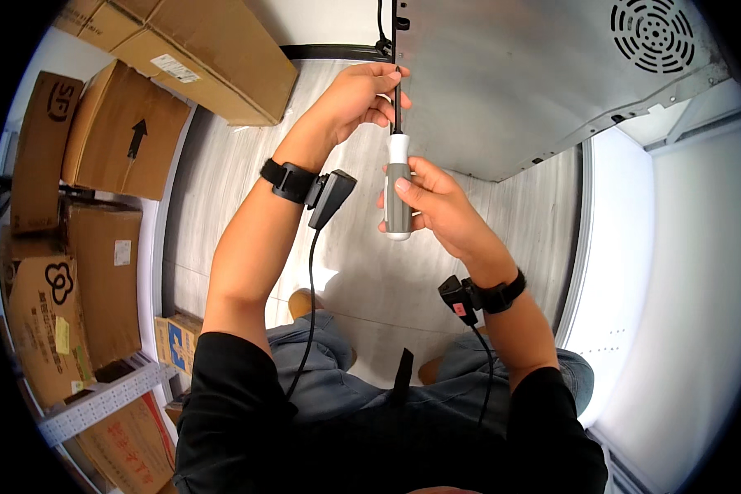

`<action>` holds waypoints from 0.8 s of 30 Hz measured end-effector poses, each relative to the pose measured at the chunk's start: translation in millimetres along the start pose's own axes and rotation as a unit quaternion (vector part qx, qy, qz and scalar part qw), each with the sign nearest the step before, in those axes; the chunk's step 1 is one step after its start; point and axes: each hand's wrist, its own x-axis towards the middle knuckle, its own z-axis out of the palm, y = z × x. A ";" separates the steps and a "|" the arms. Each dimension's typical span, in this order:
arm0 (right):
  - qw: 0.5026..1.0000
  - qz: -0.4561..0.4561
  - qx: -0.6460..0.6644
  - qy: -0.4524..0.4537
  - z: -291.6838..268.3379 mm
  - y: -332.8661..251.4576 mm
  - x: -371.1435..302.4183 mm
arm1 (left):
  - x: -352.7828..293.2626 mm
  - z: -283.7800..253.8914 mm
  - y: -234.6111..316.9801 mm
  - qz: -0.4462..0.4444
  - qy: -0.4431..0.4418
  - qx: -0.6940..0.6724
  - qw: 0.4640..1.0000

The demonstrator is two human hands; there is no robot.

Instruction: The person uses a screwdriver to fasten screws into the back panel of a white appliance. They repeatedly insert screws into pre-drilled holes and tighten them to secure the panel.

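A screwdriver (398,148) with a grey and white handle and a dark shaft points away from me, along the left edge of a grey metal panel (502,90). My right hand (436,202) is wrapped round its handle. Up by the tip, my left hand (358,99) is closed about the shaft, thumb on one side and fingers behind it. The tip lies close to the panel's edge; whether it sits in a screw is too small to tell. Round vent slots (654,34) mark the panel's far right.
Cardboard boxes (128,132) are stacked on a white metal rack (99,403) to my left. A tall carton (214,62) stands at the far left. Cables (311,305) run down from bands on both wrists. A white curved panel (617,239) rises on the right.
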 end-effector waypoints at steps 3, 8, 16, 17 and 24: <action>0.998 -0.033 0.017 0.042 -2.0 14.2 5.8 | 8.4 4.7 2.6 -0.004 -0.001 0.041 0.999; 0.996 -0.042 0.061 0.054 9.1 12.8 14.4 | 19.3 -4.4 -4.7 0.024 -0.017 0.030 0.999; 0.995 -0.037 0.059 0.072 2.6 17.6 14.8 | 26.8 5.9 -11.3 0.034 -0.002 0.036 0.999; 0.994 -0.044 0.065 0.076 2.6 20.1 14.4 | 27.1 7.9 -13.0 0.036 -0.001 0.031 0.999; 0.992 -0.059 0.077 0.082 2.9 22.6 12.1 | 24.1 15.8 -11.9 0.034 0.016 0.024 0.999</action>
